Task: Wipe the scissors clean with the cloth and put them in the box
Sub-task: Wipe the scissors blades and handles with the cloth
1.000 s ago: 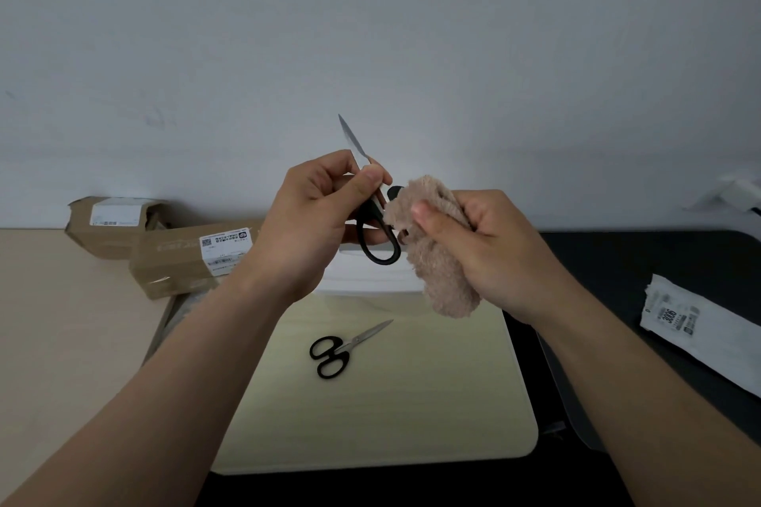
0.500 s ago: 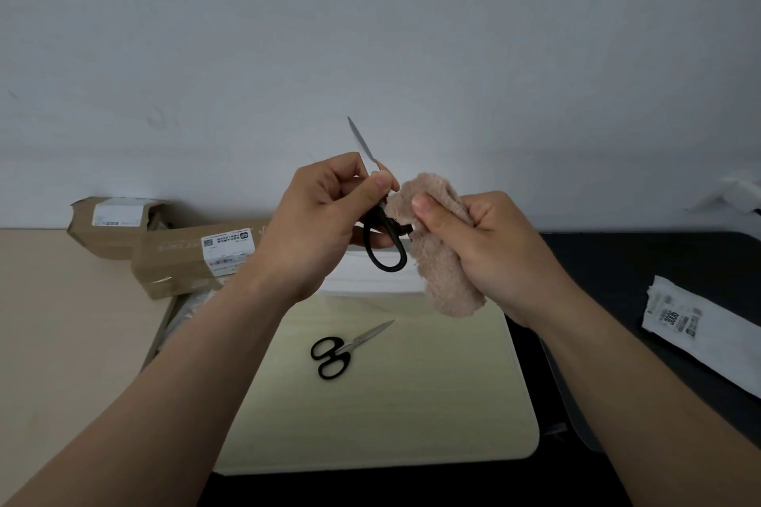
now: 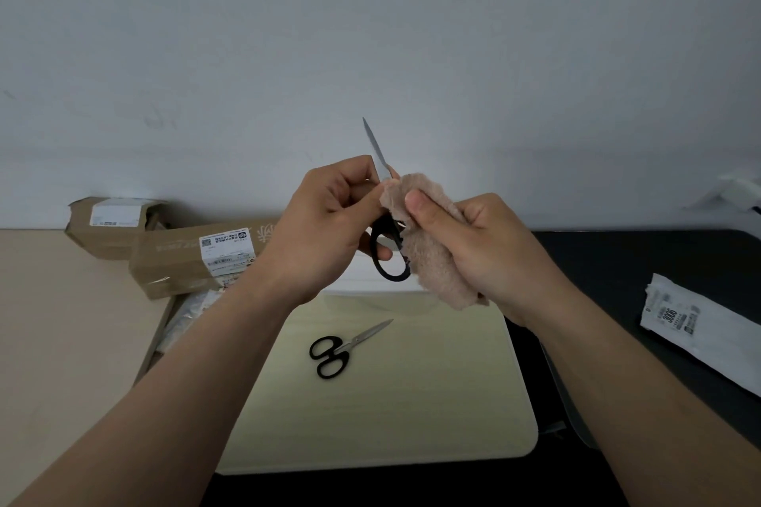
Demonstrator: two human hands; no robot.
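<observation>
Both hands are up in front of the wall, working close together. The left hand (image 3: 325, 226) is curled tight around a pair of black-handled scissors (image 3: 385, 235), pinching them near the pivot, with the silver blade poking up and slightly left above the knuckles and one black handle loop hanging below the fingers. The right hand (image 3: 482, 247) is closed on a bunched tan cloth (image 3: 428, 255), thumb pressed flat on top, and the cloth is pushed right up against the scissors where blade meets handle, covering that part. The cloth's loose end droops below the right palm. Down on the pale board (image 3: 412, 403) lying on the surface, a second pair of scissors (image 3: 344, 348) rests flat, black loops toward the camera and closed blades pointing up and right, well apart from both hands. Behind the left forearm sit two brown cardboard boxes (image 3: 185, 259) with white labels, one leaning across in front of the other. Over on the right, a white printed packet (image 3: 696, 333) lies on the dark part of the surface (image 3: 642, 259).
</observation>
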